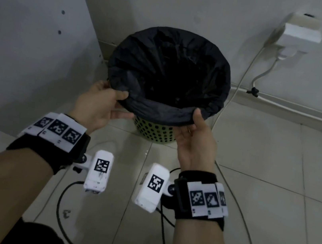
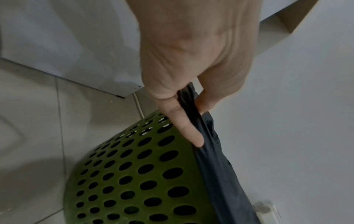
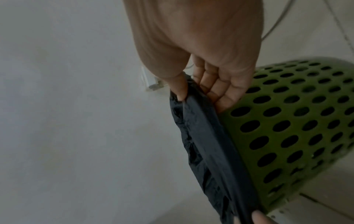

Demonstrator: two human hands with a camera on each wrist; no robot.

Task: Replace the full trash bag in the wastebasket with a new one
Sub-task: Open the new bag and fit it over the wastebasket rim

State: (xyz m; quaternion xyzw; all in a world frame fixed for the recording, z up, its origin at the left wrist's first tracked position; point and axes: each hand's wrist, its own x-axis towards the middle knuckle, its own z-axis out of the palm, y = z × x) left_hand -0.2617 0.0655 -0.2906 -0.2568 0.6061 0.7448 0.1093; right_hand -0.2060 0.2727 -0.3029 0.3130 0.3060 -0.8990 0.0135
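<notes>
A green perforated wastebasket (image 1: pixel 154 131) (image 2: pixel 134 174) (image 3: pixel 296 121) stands on the tiled floor in a corner. A black trash bag (image 1: pixel 169 71) lines it, its edge folded over the rim. My left hand (image 1: pixel 104 103) pinches the bag's folded edge (image 2: pixel 191 106) at the near left of the rim, thumb on top and fingers under. At the near right my right hand (image 1: pixel 194 131) grips the same edge (image 3: pixel 197 113), thumb (image 3: pixel 178 86) inside the rim and fingers (image 3: pixel 220 91) outside, under the fold. The bag's inside is dark; I cannot tell its contents.
A white cabinet panel (image 1: pixel 32 40) rises close on the left. A wall socket with white plugs (image 1: pixel 294 35) sits at the upper right, its cables (image 1: pixel 240 87) running down behind the basket. Black cables (image 1: pixel 64 201) trail over the floor tiles near my wrists.
</notes>
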